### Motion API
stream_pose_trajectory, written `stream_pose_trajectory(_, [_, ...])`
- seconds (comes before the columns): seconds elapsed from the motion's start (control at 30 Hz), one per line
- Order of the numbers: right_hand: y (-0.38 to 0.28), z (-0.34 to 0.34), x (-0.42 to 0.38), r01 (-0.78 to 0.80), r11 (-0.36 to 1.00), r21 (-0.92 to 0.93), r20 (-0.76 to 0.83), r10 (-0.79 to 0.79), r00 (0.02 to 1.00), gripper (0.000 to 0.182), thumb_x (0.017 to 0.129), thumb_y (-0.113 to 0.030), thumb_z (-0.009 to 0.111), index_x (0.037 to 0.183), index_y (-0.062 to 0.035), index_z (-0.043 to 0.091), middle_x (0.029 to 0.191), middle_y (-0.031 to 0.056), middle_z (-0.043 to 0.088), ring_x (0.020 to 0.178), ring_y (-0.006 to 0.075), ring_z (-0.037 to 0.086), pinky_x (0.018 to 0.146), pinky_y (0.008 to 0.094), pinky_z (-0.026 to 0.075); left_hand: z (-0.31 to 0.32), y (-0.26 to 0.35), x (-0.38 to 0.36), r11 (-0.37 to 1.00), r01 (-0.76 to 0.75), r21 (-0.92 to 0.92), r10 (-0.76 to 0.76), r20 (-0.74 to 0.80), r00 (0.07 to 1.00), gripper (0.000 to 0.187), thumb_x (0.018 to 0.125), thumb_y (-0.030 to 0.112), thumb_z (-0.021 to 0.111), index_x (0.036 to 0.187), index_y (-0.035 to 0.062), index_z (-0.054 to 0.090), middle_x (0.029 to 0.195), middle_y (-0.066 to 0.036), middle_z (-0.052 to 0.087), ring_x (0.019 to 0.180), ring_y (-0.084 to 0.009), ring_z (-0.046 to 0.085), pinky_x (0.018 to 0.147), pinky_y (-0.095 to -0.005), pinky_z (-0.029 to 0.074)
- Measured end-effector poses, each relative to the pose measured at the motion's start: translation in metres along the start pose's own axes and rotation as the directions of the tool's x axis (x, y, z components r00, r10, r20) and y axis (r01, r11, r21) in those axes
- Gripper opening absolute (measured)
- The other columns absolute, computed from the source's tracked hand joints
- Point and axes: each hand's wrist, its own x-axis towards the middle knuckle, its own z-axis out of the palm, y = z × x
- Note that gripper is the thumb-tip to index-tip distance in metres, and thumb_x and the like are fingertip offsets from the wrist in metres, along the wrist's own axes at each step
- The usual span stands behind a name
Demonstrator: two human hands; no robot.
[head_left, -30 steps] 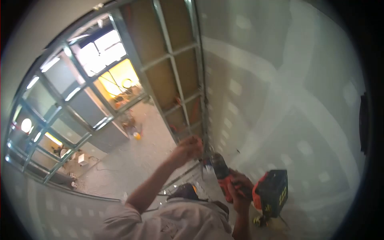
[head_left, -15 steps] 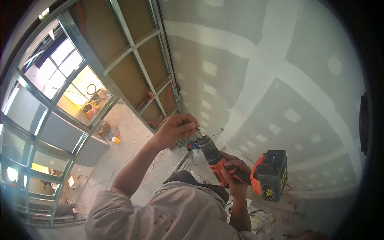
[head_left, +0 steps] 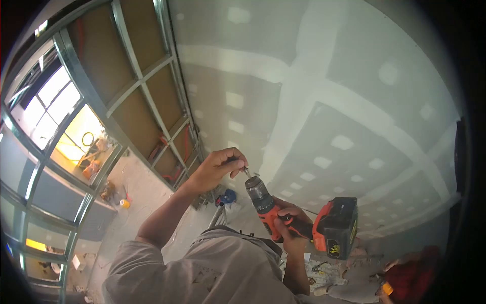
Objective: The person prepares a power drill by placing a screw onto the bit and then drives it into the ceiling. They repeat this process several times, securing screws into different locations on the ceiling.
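My right hand (head_left: 289, 223) is wrapped around the grip of an orange and black cordless drill (head_left: 273, 219), which points up and to the left. Its large black battery (head_left: 340, 228) faces right. From the chuck (head_left: 257, 188) a short bit sticks out toward my left hand (head_left: 224, 169). The left thumb and fingertips are pinched together at the bit's tip, on a small metal screw-like piece (head_left: 246, 171). Its exact shape is too small to tell.
A plasterboard wall (head_left: 304, 147) with pale filler patches rises ahead. Metal stud framing (head_left: 139, 81) stands at left, with a window beyond. A blue object (head_left: 228, 196) lies below my hands. At lower right, another person in red (head_left: 411, 276) is near floor debris (head_left: 324, 276).
My view has swung, so the wall and framing have shifted left and down. A person in red has come into view at lower right. Both hands keep their hold at the drill.
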Motion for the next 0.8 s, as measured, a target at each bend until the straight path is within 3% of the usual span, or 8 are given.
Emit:
stream_pose_trajectory(0.07, [-0.008,-0.005,-0.005,-0.008,0.99,-0.141,-0.023,0.004,1.0,0.019,0.085,0.007,0.069,0.101,-0.0002,0.063,0.124,0.0226,0.065,0.108,0.0228,0.064,0.094,0.0339,0.049,0.0,0.006,0.008,0.989,-0.016,0.145,0.014,0.015,1.0,0.016,0.102,0.016,0.057,0.101,0.0008,0.064,0.084,0.0,0.059,0.072,-0.0063,0.051,0.066,-0.0241,0.043])
stream_pose_trajectory(0.1, [-0.026,-0.002,-0.012,-0.267,0.948,-0.174,-0.114,0.25,0.962,0.02,0.084,0.004,0.072,0.101,-0.0005,0.063,0.115,0.0161,0.068,0.092,0.0163,0.064,0.084,0.0297,0.051,-0.002,0.005,0.011,0.985,-0.014,0.174,0.004,0.054,0.999,0.018,0.102,0.018,0.057,0.101,0.0018,0.064,0.085,0.001,0.06,0.075,-0.0063,0.052,0.068,-0.0249,0.045])
stream_pose_trajectory(0.13, [-0.001,-0.012,-0.02,0.031,0.905,-0.423,-0.055,-0.06,0.997,0.021,0.084,0.001,0.075,0.101,-0.0007,0.064,0.107,0.0102,0.068,0.077,0.0113,0.059,0.073,0.0266,0.051,-0.002,0.004,0.014,0.979,-0.034,0.201,0.018,0.077,0.997,0.017,0.102,0.018,0.057,0.102,0.0017,0.064,0.086,0.001,0.061,0.076,-0.0064,0.052,0.069,-0.0255,0.045])
stream_pose_trajectory(0.27, [-0.035,0.0,-0.002,0.011,0.971,-0.238,-0.188,-0.057,0.98,0.013,0.093,-0.013,0.072,0.1,-0.0034,0.068,0.093,0.0028,0.068,0.079,0.012,0.06,0.074,0.0269,0.049,0.01,0.022,0.055,0.989,-0.146,-0.018,0.147,0.179,0.973,0.019,0.1,0.021,0.062,0.099,0.0022,0.066,0.081,0.001,0.058,0.072,-0.0076,0.049,0.065,-0.0242,0.041])
stream_pose_trajectory(0.47, [-0.055,0.001,0.062,0.176,0.97,-0.168,-0.443,-0.234,0.865,0.024,0.091,-0.017,0.075,0.11,-0.005,0.068,0.099,0.0057,0.069,0.087,0.0166,0.062,0.082,0.0319,0.05,0.067,0.115,0.135,0.867,-0.166,-0.47,0.279,0.183,0.943,0.018,0.1,0.022,0.061,0.095,0.0055,0.062,0.085,0.002,0.054,0.074,-0.0068,0.046,0.066,-0.0221,0.038])
stream_pose_trajectory(0.5, [-0.065,-0.001,0.082,0.232,0.956,0.178,-0.356,-0.158,0.921,0.023,0.09,0.006,0.065,0.109,-0.0019,0.055,0.133,0.0286,0.057,0.125,0.0314,0.056,0.108,0.0435,0.042,0.079,0.135,0.145,0.768,-0.118,-0.63,0.282,0.167,0.945,0.019,0.099,0.026,0.062,0.095,0.0068,0.061,0.085,0.003,0.054,0.074,-0.0073,0.048,0.067,-0.0216,0.039])
stream_pose_trajectory(0.57, [-0.087,0.013,0.1,0.417,0.903,-0.107,-0.455,-0.417,0.786,0.021,0.092,0.0,0.061,0.112,0.0,0.052,0.13,0.0239,0.059,0.112,0.0228,0.062,0.093,0.0382,0.052,0.09,0.176,0.165,0.731,-0.203,-0.651,0.414,0.187,0.891,0.022,0.099,0.03,0.062,0.1,0.0083,0.062,0.084,0.003,0.054,0.073,-0.0084,0.052,0.067,-0.0216,0.043])
stream_pose_trajectory(0.8, [-0.204,0.005,0.19,0.773,0.564,-0.289,-0.358,-0.813,0.46,0.017,0.095,0.001,0.058,0.111,0.0001,0.051,0.132,0.0273,0.057,0.122,0.0269,0.057,0.106,0.04,0.043,0.141,0.343,0.187,0.614,-0.416,-0.67,0.665,0.155,0.731,0.029,0.099,0.033,0.06,0.104,0.0052,0.065,0.073,0.005,0.049,0.063,-0.0066,0.05,0.055,-0.024,0.045])
